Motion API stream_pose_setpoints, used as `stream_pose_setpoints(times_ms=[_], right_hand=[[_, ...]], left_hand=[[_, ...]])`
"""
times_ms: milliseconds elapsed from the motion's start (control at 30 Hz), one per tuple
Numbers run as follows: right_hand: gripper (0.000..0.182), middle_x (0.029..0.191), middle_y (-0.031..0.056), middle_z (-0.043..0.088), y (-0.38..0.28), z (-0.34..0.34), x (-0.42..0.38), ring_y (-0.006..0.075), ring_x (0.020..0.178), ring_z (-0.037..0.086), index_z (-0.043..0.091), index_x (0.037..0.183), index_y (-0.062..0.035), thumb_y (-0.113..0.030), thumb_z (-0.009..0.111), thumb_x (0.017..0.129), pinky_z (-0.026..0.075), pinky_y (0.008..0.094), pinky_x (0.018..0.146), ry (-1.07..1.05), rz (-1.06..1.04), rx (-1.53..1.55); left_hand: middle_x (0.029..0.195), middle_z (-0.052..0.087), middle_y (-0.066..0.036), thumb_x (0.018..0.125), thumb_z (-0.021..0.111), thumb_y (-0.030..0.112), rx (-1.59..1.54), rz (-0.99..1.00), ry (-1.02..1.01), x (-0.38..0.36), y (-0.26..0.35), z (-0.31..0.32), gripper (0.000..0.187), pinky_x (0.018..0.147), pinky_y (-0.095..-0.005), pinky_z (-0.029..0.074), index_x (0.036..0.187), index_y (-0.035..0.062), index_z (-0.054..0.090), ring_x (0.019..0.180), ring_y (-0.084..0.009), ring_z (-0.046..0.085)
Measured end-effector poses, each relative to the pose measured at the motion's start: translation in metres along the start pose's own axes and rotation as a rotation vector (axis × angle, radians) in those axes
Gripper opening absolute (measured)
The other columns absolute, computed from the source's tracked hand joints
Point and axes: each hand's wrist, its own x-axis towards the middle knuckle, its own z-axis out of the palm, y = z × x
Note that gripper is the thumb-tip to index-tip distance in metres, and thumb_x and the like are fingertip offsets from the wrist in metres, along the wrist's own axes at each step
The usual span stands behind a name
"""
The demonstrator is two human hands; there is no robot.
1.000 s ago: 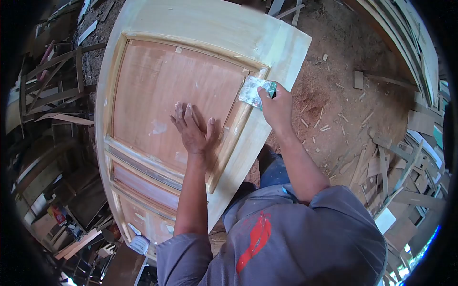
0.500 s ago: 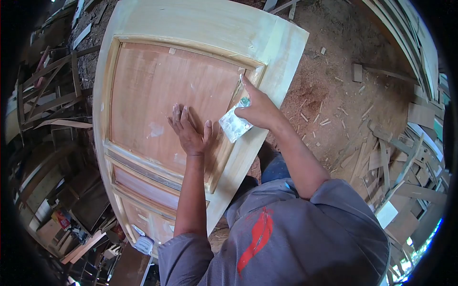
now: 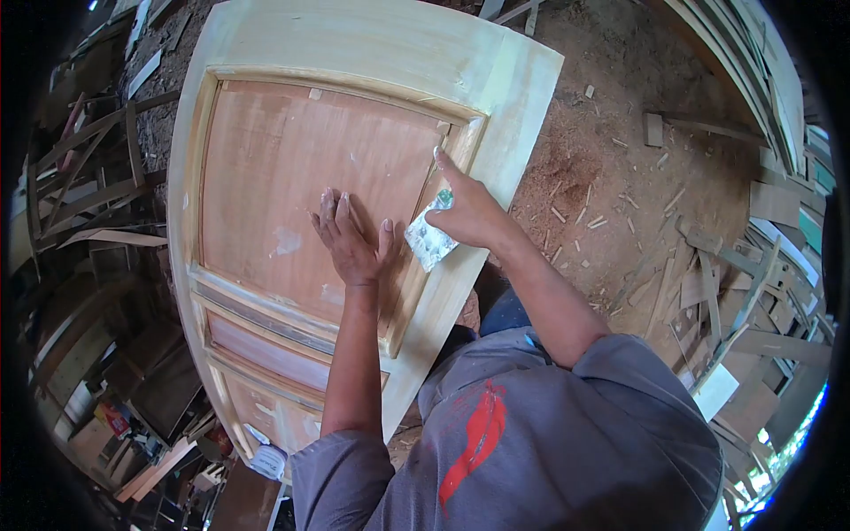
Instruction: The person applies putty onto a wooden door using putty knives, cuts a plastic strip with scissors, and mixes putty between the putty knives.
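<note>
A wooden panel door (image 3: 522, 97) lies in front of me, with raised moulding (image 3: 345, 80) around its recessed panels. My left hand (image 3: 352, 250) rests flat on the large reddish panel (image 3: 266, 159), fingers spread, with white smears on the fingertips. In my right hand (image 3: 469, 208) is a flat square piece smeared with white putty (image 3: 428, 241), pinched over the moulding on the door's right side. Its index finger stretches out to the inner edge of that moulding, close to the upper right corner. Pale filler patches (image 3: 286, 241) mark the panel.
A small white tub (image 3: 268, 461) sits at the door's lower left end. Wood scraps and shavings (image 3: 598, 221) litter the dirt floor on the right. Stacked boards (image 3: 753, 71) stand at the upper right, and timber offcuts (image 3: 97, 168) pile up along the left.
My right index finger has slid slightly down along the moulding, and the putty-smeared piece has shifted a little with it. My left hand stays in place on the panel.
</note>
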Motion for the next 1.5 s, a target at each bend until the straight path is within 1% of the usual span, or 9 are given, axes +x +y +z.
stream_pose_setpoints(times_ms=[333, 533, 767, 867, 1067, 1167, 1333, 1467, 1500], right_hand=[[0.098, 0.149, 0.0341, 0.048, 0.005, 0.015, -0.011, 0.0403, 0.131, 0.057, 0.021, 0.161, 0.0021, -0.014, 0.070, 0.078, 0.045, 0.0369, 0.109, -0.036, -0.021, 0.016], [0.098, 0.144, 0.0347, 0.053, 0.003, 0.019, -0.017, 0.0400, 0.126, 0.061, 0.022, 0.161, 0.0024, -0.015, 0.071, 0.078, 0.047, 0.0372, 0.106, -0.076, 0.012, -0.011], [0.099, 0.124, 0.0201, 0.068, 0.031, 0.006, -0.016, 0.0182, 0.100, 0.065, 0.020, 0.164, -0.0020, -0.003, 0.067, 0.077, 0.051, 0.0300, 0.092, -0.001, -0.080, 0.179], [0.100, 0.118, 0.0183, 0.069, 0.023, 0.005, -0.011, 0.0153, 0.094, 0.065, 0.020, 0.164, -0.0028, -0.002, 0.068, 0.076, 0.053, 0.0304, 0.086, -0.035, -0.004, 0.248], [0.104, 0.112, 0.0369, 0.068, 0.014, 0.013, -0.006, 0.0351, 0.102, 0.072, 0.019, 0.163, -0.0013, -0.017, 0.073, 0.076, 0.055, 0.0376, 0.091, -0.024, -0.028, -0.132], [0.107, 0.106, 0.0376, 0.067, -0.025, 0.012, -0.009, 0.0431, 0.098, 0.071, 0.018, 0.163, -0.0024, -0.026, 0.073, 0.075, 0.057, 0.0421, 0.089, -0.075, 0.117, -0.398], [0.067, 0.093, 0.0309, 0.071, -0.037, 0.012, 0.013, 0.0431, 0.093, 0.072, 0.061, 0.128, 0.0082, -0.028, 0.072, 0.072, 0.058, 0.0461, 0.085, -0.235, -0.020, -0.620], [0.030, 0.086, 0.0303, 0.071, -0.029, 0.015, 0.016, 0.0438, 0.086, 0.071, 0.076, 0.081, 0.0044, -0.018, 0.064, 0.066, 0.059, 0.0470, 0.080, -0.261, -0.104, -0.642], [0.034, 0.087, 0.0300, 0.071, -0.036, 0.009, 0.010, 0.0437, 0.086, 0.071, 0.075, 0.086, 0.0053, -0.023, 0.066, 0.068, 0.059, 0.0468, 0.081, -0.271, -0.073, -0.613]], left_hand=[[0.151, 0.044, -0.025, 0.092, 0.063, 0.049, -0.003, 0.007, -0.015, 0.000, 0.002, -0.002, 0.076, 0.124, -0.0637, 0.014, 0.145, -0.0010, 0.042, 0.148, -0.0425, 0.033], [0.152, 0.044, -0.025, 0.092, 0.062, 0.049, -0.015, 0.011, -0.007, 0.000, -0.001, -0.002, 0.075, 0.123, -0.0636, 0.015, 0.145, -0.0008, 0.042, 0.148, -0.0424, 0.034], [0.152, 0.043, -0.025, 0.092, 0.063, 0.050, -0.040, 0.008, 0.017, -0.002, -0.008, 0.001, 0.075, 0.123, -0.0637, 0.016, 0.145, 0.0003, 0.043, 0.147, -0.0422, 0.036], [0.152, 0.043, -0.024, 0.085, 0.067, 0.047, -0.063, -0.013, 0.027, -0.002, -0.008, 0.002, 0.076, 0.124, -0.0630, 0.015, 0.142, 0.0009, 0.045, 0.148, -0.0398, 0.035], [0.151, 0.044, -0.025, 0.086, 0.066, 0.046, -0.058, -0.017, 0.040, -0.002, -0.008, 0.001, 0.074, 0.124, -0.0632, 0.015, 0.141, 0.0002, 0.047, 0.147, -0.0404, 0.036], [0.150, 0.045, -0.027, 0.086, 0.066, 0.046, -0.069, -0.013, 0.041, -0.002, -0.007, -0.001, 0.073, 0.124, -0.0636, 0.015, 0.139, -0.0010, 0.048, 0.146, -0.0412, 0.037], [0.149, 0.045, -0.028, 0.086, 0.065, 0.045, -0.069, -0.013, 0.040, 0.001, -0.002, -0.007, 0.073, 0.123, -0.0643, 0.016, 0.139, -0.0021, 0.048, 0.146, -0.0420, 0.037], [0.150, 0.044, -0.027, 0.086, 0.065, 0.043, -0.069, -0.021, 0.021, -0.001, 0.000, -0.009, 0.073, 0.122, -0.0647, 0.016, 0.141, -0.0027, 0.047, 0.147, -0.0419, 0.036], [0.150, 0.044, -0.026, 0.086, 0.065, 0.042, -0.053, -0.019, 0.015, -0.002, 0.000, -0.009, 0.073, 0.122, -0.0647, 0.016, 0.141, -0.0027, 0.047, 0.147, -0.0417, 0.036]])
